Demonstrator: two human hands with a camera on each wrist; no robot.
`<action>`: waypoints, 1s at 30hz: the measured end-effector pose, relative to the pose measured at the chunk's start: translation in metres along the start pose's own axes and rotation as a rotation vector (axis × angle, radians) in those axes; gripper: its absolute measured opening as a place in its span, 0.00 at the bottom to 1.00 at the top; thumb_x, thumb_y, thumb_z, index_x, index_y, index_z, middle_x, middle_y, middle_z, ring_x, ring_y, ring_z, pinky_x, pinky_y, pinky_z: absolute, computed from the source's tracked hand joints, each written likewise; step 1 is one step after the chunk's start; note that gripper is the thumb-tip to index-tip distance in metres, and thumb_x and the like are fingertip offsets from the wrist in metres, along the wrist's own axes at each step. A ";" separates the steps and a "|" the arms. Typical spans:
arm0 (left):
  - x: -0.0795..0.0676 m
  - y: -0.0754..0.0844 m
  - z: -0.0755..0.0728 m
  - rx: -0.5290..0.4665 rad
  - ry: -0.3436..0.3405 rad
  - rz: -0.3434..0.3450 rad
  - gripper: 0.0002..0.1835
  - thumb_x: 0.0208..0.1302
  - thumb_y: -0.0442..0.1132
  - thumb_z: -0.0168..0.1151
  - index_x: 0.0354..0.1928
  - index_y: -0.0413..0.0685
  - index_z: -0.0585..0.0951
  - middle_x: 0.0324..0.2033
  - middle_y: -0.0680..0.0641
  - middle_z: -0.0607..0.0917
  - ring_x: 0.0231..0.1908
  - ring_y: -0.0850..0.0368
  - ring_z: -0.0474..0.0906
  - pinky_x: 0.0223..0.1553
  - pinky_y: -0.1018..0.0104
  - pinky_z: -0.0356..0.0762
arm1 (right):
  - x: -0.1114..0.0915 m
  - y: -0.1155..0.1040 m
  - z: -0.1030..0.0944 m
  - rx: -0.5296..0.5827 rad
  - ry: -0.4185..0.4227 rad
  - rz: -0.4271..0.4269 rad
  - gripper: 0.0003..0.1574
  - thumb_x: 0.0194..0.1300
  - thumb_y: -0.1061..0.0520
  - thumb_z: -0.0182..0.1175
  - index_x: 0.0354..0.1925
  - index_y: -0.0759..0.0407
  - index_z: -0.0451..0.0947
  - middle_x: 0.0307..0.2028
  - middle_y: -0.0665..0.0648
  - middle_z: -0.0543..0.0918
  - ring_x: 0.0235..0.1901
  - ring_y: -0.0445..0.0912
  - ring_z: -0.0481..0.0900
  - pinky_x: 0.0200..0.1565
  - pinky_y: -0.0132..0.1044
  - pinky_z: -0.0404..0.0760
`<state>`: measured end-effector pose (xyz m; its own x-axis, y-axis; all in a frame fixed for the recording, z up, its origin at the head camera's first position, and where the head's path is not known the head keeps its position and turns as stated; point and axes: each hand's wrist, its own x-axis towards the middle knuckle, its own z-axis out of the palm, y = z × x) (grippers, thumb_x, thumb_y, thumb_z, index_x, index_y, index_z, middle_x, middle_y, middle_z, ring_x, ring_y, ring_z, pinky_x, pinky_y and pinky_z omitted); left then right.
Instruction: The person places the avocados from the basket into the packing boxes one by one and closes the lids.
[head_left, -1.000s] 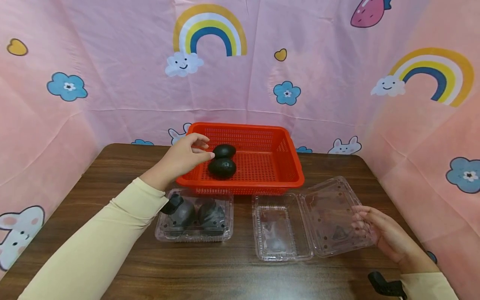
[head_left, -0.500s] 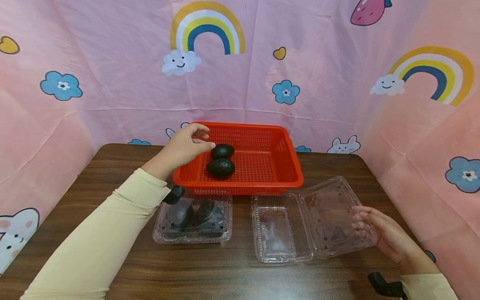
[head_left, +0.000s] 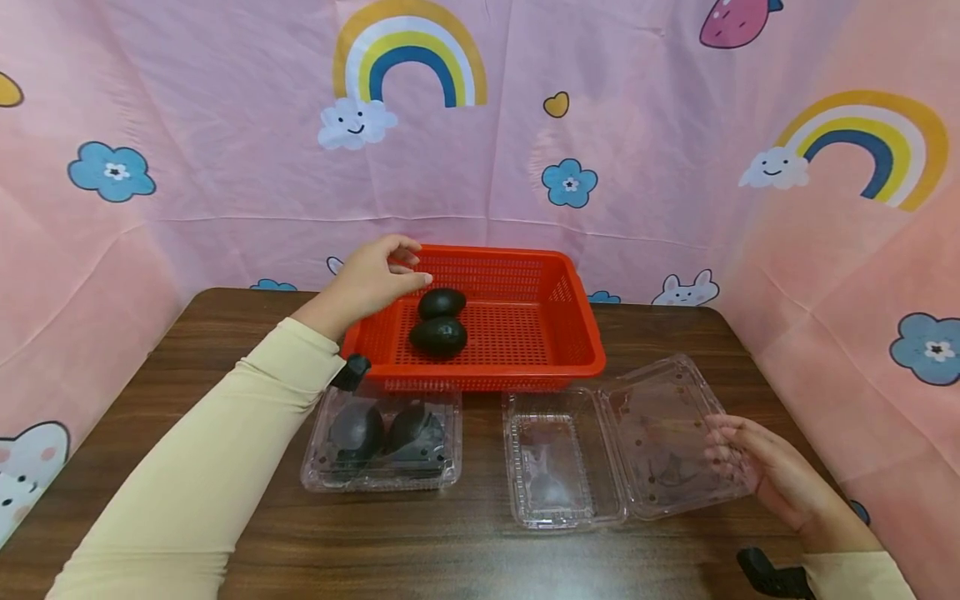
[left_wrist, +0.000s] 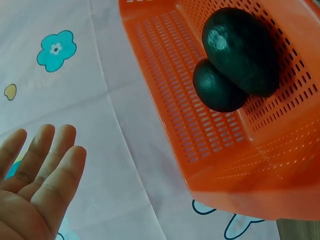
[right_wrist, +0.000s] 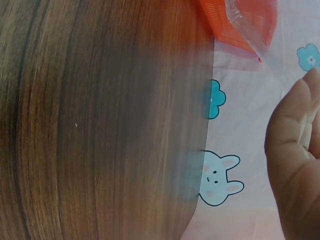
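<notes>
My left hand (head_left: pixel 375 275) is raised over the left end of the red basket (head_left: pixel 592 358), fingers loosely bent, holding nothing. Two dark green avocados lie in the basket, a front avocado (head_left: pixel 438 337) and a rear avocado (head_left: pixel 442 303). In the left wrist view the left hand's spread fingers (left_wrist: pixel 65 175) are apart from the basket. Low on the right, my right hand (head_left: pixel 776 467) holds the outer edge of the clear lid (head_left: pixel 660 433) of an opened plastic clamshell (head_left: pixel 551 467). Some of its fingers show through the plastic.
A closed clear clamshell (head_left: pixel 382 475) with dark avocados inside stands left of the opened one, in front of the basket. All stand on a dark wooden table (head_left: pixel 390 550). A pink printed cloth (head_left: pixel 480 183) hangs behind and at both sides.
My left hand has risen slightly, away from the avocados in the basket. The right hand and the lid have stayed nearly still. The head view has shifted slightly.
</notes>
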<state>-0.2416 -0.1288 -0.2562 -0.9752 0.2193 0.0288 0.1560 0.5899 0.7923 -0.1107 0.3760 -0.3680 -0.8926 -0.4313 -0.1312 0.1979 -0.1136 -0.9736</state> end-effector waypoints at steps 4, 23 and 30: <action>0.004 -0.003 0.000 0.008 -0.007 0.000 0.29 0.66 0.44 0.61 0.66 0.44 0.67 0.61 0.41 0.72 0.61 0.44 0.69 0.56 0.47 0.72 | 0.001 0.001 -0.001 -0.011 0.007 0.016 0.27 0.79 0.60 0.32 0.53 0.43 0.77 0.45 0.44 0.79 0.44 0.38 0.79 0.45 0.31 0.79; 0.030 -0.017 0.002 0.054 0.017 0.037 0.28 0.67 0.42 0.60 0.65 0.38 0.67 0.58 0.38 0.73 0.58 0.42 0.69 0.58 0.47 0.68 | 0.004 0.001 -0.002 -0.002 -0.015 0.005 0.28 0.79 0.60 0.30 0.55 0.43 0.77 0.46 0.45 0.80 0.45 0.39 0.80 0.46 0.32 0.80; 0.040 -0.024 0.004 0.065 0.014 0.032 0.28 0.66 0.42 0.61 0.64 0.39 0.68 0.58 0.38 0.72 0.58 0.42 0.69 0.58 0.47 0.69 | 0.005 -0.001 -0.002 -0.002 0.005 0.016 0.28 0.79 0.60 0.31 0.54 0.43 0.77 0.46 0.45 0.80 0.44 0.39 0.80 0.45 0.32 0.80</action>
<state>-0.2836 -0.1311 -0.2764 -0.9715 0.2286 0.0623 0.1968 0.6321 0.7495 -0.1159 0.3757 -0.3685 -0.8916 -0.4282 -0.1474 0.2113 -0.1054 -0.9717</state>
